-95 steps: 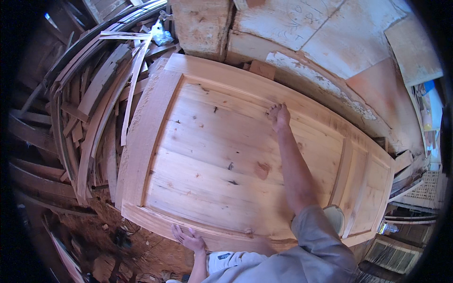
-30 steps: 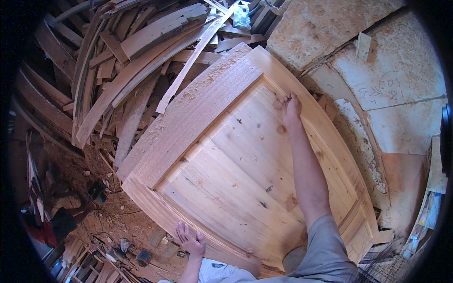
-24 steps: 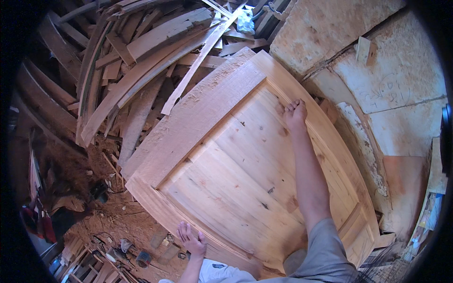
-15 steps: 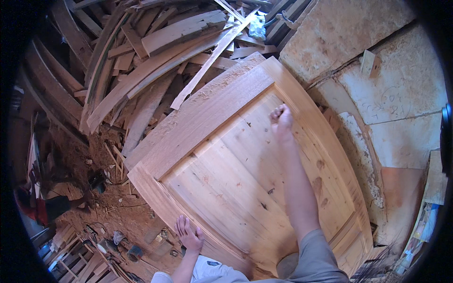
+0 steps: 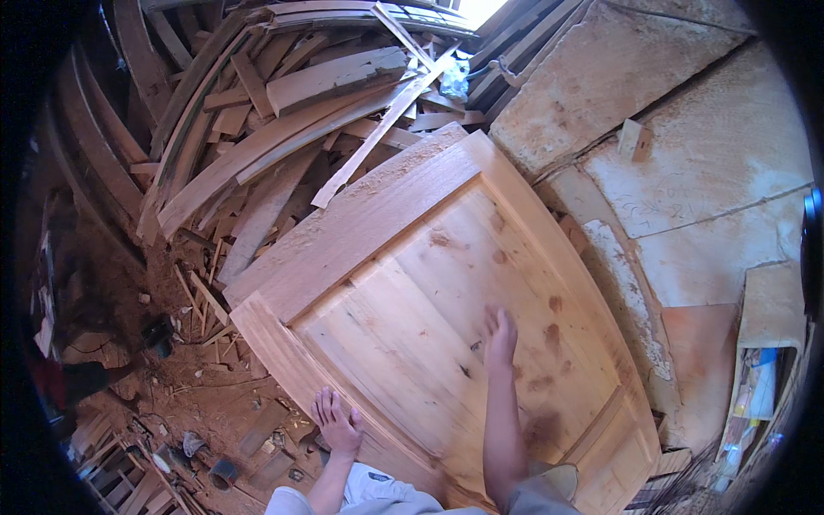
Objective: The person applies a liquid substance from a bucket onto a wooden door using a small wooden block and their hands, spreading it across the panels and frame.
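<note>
A pale wooden panel door (image 5: 395,309) lies tilted in front of me, its framed panel marked with knots, dark blotches and small flecks. On the door's lower left frame edge rests my left hand (image 5: 337,424), palm down with the fingers spread. My right hand (image 5: 500,338) is over the middle of the panel, fingers stretched out and slightly blurred. Nothing shows in it. Whether it touches the wood I cannot tell.
Beyond the door a heap of curved and straight timber offcuts (image 5: 335,81) is piled up. Large stone-like slabs (image 5: 678,197) with a small wood block (image 5: 635,140) lie to the right. Sawdust and scraps cover the ground (image 5: 215,378); at far left a person's leg (image 5: 90,382) shows dimly.
My right hand has come back toward me from the panel's far part, its fist opening out. My left hand stays on the door's edge. The whole view has shifted slightly.
</note>
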`<state>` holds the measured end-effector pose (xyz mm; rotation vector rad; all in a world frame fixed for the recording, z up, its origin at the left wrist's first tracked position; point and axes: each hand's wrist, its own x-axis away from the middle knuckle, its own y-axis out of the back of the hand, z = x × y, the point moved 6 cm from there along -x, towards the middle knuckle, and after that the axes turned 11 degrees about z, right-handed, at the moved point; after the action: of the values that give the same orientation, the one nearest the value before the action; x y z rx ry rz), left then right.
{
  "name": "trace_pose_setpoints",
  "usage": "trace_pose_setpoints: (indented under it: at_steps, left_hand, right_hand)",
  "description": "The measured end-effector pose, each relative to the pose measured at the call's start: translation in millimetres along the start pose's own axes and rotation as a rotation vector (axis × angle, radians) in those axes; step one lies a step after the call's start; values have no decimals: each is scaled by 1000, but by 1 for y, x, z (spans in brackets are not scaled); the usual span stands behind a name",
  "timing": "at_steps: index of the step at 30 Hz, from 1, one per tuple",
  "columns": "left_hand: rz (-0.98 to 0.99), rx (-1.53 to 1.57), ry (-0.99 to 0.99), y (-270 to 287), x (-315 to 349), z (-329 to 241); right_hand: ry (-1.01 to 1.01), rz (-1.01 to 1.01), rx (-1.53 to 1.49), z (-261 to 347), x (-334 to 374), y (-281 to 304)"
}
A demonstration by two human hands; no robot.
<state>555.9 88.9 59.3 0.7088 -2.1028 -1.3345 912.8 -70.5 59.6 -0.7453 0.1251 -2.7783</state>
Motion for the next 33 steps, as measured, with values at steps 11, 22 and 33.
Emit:
trace_pose_setpoints:
  at_steps: [11, 22, 33]
  left_hand:
    - [-66, 85, -22, 11, 12, 17]
    - [-130, 141, -34, 14, 18, 11]
    - [-139, 187, -103, 11, 24, 2]
  right_hand:
    - [312, -666, 1119, 36, 346, 143]
    - [52, -569, 1183, -39, 345, 254]
    - [-468, -319, 1263, -152, 380, 324]
